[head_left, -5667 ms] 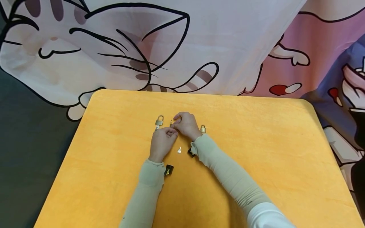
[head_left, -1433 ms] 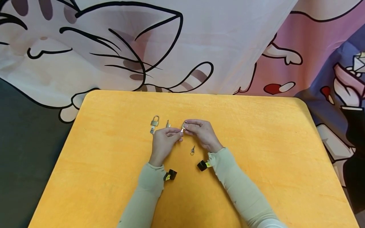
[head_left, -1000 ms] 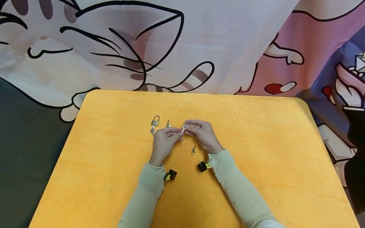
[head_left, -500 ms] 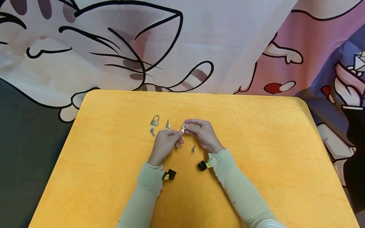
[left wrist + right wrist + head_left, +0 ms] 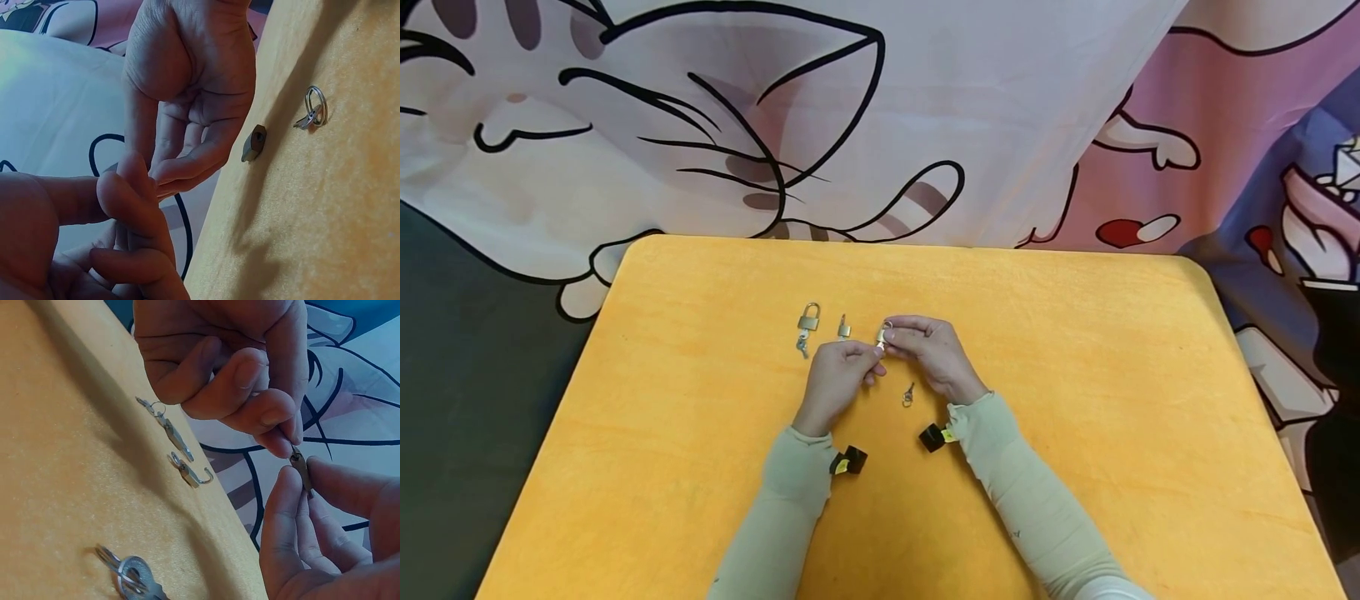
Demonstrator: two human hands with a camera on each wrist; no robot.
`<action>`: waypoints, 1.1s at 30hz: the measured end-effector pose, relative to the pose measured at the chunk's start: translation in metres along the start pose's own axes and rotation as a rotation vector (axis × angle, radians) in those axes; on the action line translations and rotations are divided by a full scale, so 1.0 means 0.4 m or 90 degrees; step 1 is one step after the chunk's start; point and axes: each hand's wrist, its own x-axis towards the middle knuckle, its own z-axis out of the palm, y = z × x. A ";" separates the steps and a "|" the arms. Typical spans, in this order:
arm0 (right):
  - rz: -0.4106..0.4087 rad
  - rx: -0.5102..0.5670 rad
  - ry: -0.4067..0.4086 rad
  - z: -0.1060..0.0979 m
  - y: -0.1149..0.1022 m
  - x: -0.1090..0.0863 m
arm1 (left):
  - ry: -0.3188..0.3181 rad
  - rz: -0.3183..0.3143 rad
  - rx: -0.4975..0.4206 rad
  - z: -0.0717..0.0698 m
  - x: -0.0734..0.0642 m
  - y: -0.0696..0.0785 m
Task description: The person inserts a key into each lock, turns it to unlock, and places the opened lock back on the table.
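Centre of the head view, the right hand (image 5: 927, 348) pinches a small brass padlock (image 5: 301, 470) between thumb and fingers, its shackle upward. The left hand (image 5: 841, 377) pinches a small key (image 5: 880, 344) at the padlock's underside; most of the key is covered by fingertips. Left of them lies a larger padlock (image 5: 808, 322) with keys (image 5: 802, 345) at its bottom. Beside it a smaller padlock (image 5: 844, 331) lies with its shackle swung open, as the right wrist view shows, and a key ring (image 5: 174, 459) at its base.
Loose keys on a ring (image 5: 907, 397) lie on the yellow table (image 5: 1037, 333) in front of the hands. The left wrist view shows another brass padlock (image 5: 254, 143) on the table below the right hand. A cartoon-printed curtain (image 5: 1000, 108) hangs behind the far edge.
Since the oldest frame, the hands have left the smaller padlock and now hold another one with a key. Over the last second, the left hand shifted slightly, uncovering more of the padlocks and keys.
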 end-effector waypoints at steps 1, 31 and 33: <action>0.002 0.000 0.001 0.000 0.000 -0.001 | 0.000 -0.001 -0.002 0.001 0.000 0.000; 0.001 -0.028 -0.026 -0.005 0.005 0.000 | 0.014 -0.001 0.005 0.006 -0.006 0.002; 0.000 -0.025 -0.025 -0.006 0.006 0.000 | 0.012 0.001 0.006 0.006 -0.005 0.000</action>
